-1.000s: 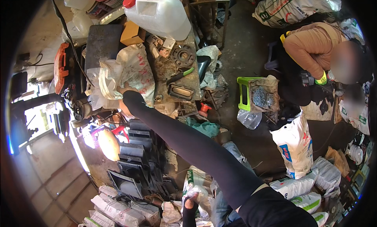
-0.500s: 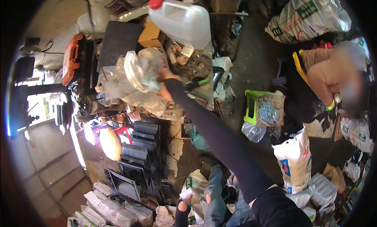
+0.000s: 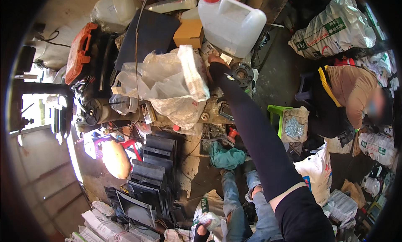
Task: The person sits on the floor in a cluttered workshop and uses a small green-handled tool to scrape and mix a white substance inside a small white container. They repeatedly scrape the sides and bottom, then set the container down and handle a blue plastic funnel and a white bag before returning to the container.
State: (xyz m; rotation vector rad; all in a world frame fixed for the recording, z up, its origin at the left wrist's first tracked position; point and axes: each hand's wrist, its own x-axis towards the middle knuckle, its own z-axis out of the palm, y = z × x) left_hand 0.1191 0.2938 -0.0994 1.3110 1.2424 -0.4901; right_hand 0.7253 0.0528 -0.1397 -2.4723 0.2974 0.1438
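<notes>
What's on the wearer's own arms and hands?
Right hand: no glove visible. Close-fitting dark arm sleeve, small pale mark near wrist; black garment sleeve above. Left hand: mostly out of frame, dark cuff; glove unclear.

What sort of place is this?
It looks like a small metalworking or repair workshop, though I can't be certain: there's a round metal part with holes, a row of dark, similar-looking parts and a heap of small shiny pieces.
</notes>
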